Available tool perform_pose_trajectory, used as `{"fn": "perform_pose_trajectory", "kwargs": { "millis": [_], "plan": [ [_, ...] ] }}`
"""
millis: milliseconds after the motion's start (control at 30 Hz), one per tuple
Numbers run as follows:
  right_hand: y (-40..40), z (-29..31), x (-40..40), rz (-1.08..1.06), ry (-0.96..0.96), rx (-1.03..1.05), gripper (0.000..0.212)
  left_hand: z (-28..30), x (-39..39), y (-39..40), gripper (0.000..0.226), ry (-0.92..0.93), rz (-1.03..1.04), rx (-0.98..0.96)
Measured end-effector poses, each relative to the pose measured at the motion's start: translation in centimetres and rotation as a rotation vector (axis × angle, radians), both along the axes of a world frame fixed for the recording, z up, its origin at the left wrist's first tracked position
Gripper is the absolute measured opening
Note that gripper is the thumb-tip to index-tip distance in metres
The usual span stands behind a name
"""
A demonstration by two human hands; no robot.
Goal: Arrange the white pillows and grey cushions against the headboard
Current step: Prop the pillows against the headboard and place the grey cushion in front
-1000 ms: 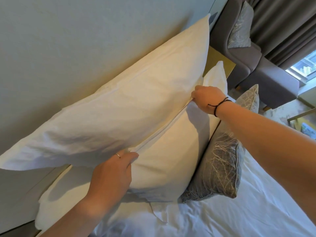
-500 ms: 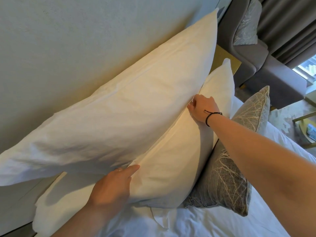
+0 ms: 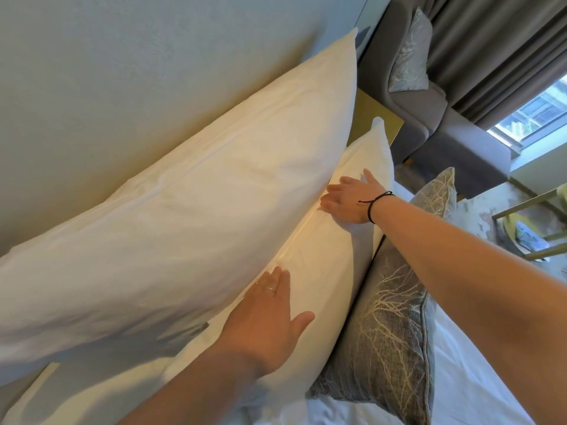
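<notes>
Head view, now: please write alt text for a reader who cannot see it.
Two open hands, left hand and right hand, press flat on the front white pillow, behind which a larger white pillow leans on the headboard. A grey cushion stands in front on the bed.

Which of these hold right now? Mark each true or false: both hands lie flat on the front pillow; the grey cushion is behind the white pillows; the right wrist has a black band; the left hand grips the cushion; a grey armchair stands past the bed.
1. Both hands lie flat on the front pillow. True: left hand and right hand press it with straight fingers.
2. The cushion is behind the pillows. False: it leans in front of them.
3. The right wrist has a black band. True.
4. The left hand grips the cushion. False: it touches only the pillow.
5. A grey armchair stands past the bed. True.
</notes>
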State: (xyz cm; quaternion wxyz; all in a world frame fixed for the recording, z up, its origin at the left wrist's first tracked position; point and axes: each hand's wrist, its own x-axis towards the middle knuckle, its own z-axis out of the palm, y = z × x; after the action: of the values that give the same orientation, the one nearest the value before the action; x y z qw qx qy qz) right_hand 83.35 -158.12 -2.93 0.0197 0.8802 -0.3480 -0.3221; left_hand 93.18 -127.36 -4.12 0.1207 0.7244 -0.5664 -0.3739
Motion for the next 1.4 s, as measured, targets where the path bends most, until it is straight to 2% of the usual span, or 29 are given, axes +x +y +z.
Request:
{"fn": "perform_pose_trajectory", "kwargs": {
  "millis": [167,267,467,600,700,767,800,900,967,1033,1100,1167,1200,1267,1300,1333,1400],
  "plan": [
    [-4.0,-0.2,-0.2,-0.020,0.029,-0.092,0.052,-1.6,-1.1,-1.9,0.103,0.010,0.024,0.046],
    [-6.5,-0.4,-0.3,-0.029,0.032,-0.179,0.052,-2.5,-1.7,-1.0,0.106,-0.111,0.029,-0.034],
    [-9.3,-0.1,-0.2,-0.096,0.098,-0.386,0.059,-2.8,-0.8,-0.6,0.112,-0.062,0.001,0.171],
    [-9.1,0.5,-0.2,-0.207,0.004,-0.518,0.058,-3.2,0.1,1.5,0.112,-0.111,-0.001,0.188],
    [-8.3,1.2,-0.6,-0.306,-0.081,-0.453,0.053,-3.7,1.0,3.9,0.117,-0.070,0.052,0.286],
    [-6.7,2.0,-1.0,-0.343,-0.117,-0.318,0.049,-3.7,1.5,5.4,0.116,0.015,0.094,0.364],
    [-5.4,2.4,-1.3,-0.367,-0.142,-0.224,0.047,-3.5,1.7,6.1,0.116,-0.006,0.117,0.350],
    [-0.4,3.7,-2.3,-0.390,-0.200,0.034,0.045,-2.7,1.6,7.9,0.103,-0.133,0.168,0.237],
    [3.5,4.9,-3.7,-0.344,-0.298,0.004,0.054,-2.3,1.6,8.8,0.084,-0.233,0.133,0.226],
    [7.6,6.5,-5.8,-0.308,-0.469,-0.155,0.061,-2.3,1.4,9.3,0.064,-0.325,0.054,0.246],
    [11.8,7.5,-9.0,-0.435,-0.671,-0.248,0.067,-2.0,1.3,9.6,0.050,-0.334,0.015,0.259],
    [16.0,6.8,-12.6,-0.734,-0.891,-0.208,0.082,-1.5,1.8,9.6,0.042,-0.310,0.013,0.207],
    [18.0,6.0,-14.0,-0.946,-1.016,-0.092,0.092,-1.2,2.3,9.5,0.039,-0.298,0.013,0.166],
    [22.0,4.1,-15.4,-1.357,-1.306,0.285,0.109,-0.7,3.8,9.5,0.034,-0.288,0.012,0.067],
    [23.5,3.3,-15.6,-1.485,-1.411,0.444,0.113,-0.5,4.5,9.4,0.033,-0.289,0.016,0.024],
    [24.5,2.4,-15.6,-1.535,-1.452,0.515,0.116,-0.2,5.2,9.3,0.033,-0.285,0.023,-0.004],
    [25.6,1.2,-14.9,-1.530,-1.455,0.498,0.117,0.3,5.9,9.2,0.033,-0.289,0.022,-0.003]
  ]
}}
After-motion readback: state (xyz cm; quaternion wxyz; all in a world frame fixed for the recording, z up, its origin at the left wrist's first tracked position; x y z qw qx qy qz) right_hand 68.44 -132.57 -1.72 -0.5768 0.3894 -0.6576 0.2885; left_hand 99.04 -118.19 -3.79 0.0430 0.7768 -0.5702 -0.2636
